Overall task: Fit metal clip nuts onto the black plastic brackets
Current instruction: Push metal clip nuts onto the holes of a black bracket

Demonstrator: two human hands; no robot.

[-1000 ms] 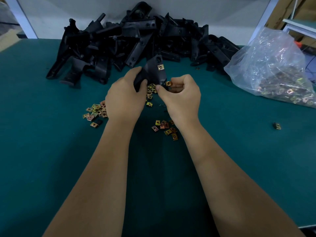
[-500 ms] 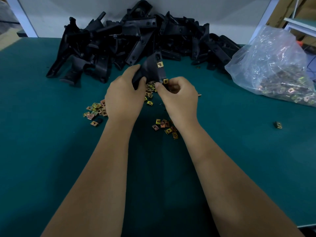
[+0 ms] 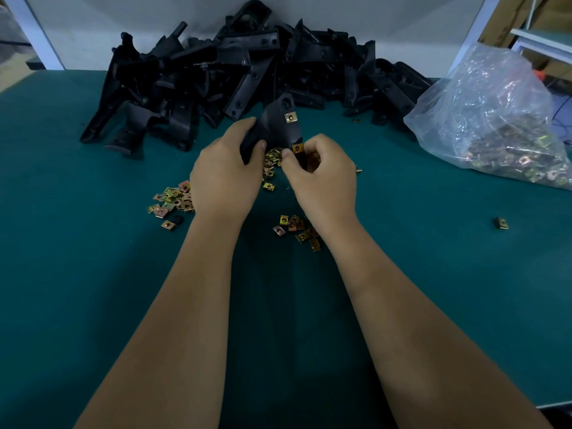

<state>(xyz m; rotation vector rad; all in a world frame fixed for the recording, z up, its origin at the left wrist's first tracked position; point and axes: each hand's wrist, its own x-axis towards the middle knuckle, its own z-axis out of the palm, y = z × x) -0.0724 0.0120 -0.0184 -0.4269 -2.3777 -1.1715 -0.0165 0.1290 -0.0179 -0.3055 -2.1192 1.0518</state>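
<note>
My left hand (image 3: 226,178) grips a black plastic bracket (image 3: 275,128) above the green table, its upper end pointing away from me. One brass-coloured clip nut (image 3: 291,117) sits on the bracket's upper tab. My right hand (image 3: 322,178) pinches a second clip nut (image 3: 297,148) against the bracket's lower right corner. Loose clip nuts lie on the table in small heaps: one left of my left wrist (image 3: 171,201), one under my hands (image 3: 272,164), one beside my right wrist (image 3: 297,229).
A big pile of black brackets (image 3: 247,69) fills the back of the green table (image 3: 77,274) against the wall. A clear plastic bag of clip nuts (image 3: 501,119) lies at the right. A single nut (image 3: 500,223) sits far right; the table's front edge (image 3: 554,405) shows at lower right.
Both hands and the bracket have risen slightly and shifted away from me. My right hand's clip nut has moved closer onto the bracket's lower corner.
</note>
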